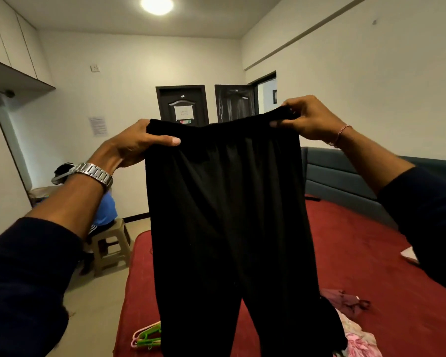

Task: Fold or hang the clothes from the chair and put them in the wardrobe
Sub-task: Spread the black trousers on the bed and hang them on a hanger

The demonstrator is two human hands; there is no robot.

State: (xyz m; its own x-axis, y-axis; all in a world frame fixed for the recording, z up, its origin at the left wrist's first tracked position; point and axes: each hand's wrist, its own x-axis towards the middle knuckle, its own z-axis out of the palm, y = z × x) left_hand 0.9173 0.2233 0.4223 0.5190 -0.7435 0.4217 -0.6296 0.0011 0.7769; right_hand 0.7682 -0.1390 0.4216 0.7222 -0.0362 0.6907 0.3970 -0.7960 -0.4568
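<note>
Got the black trousers up in the air, left hand and right hand each pinching a corner of the waistband, legs dangling below both. Looks like the shake-out before folding. Next I'd guess: bring the hands together, halve them lengthwise. Hangers lie below my left hand on the bed; no wardrobe interior visible.

Place: a bedroom in a home.
Bed: red bedspread fills the near right, with a dark padded headboard along the right wall.
Clothing: garments and plastic hangers lie on the bed's near end.
Storage: white overhead cabinets on the left.
Doors: two dark doors in the far wall.
Seating: plastic stool at left.
</note>
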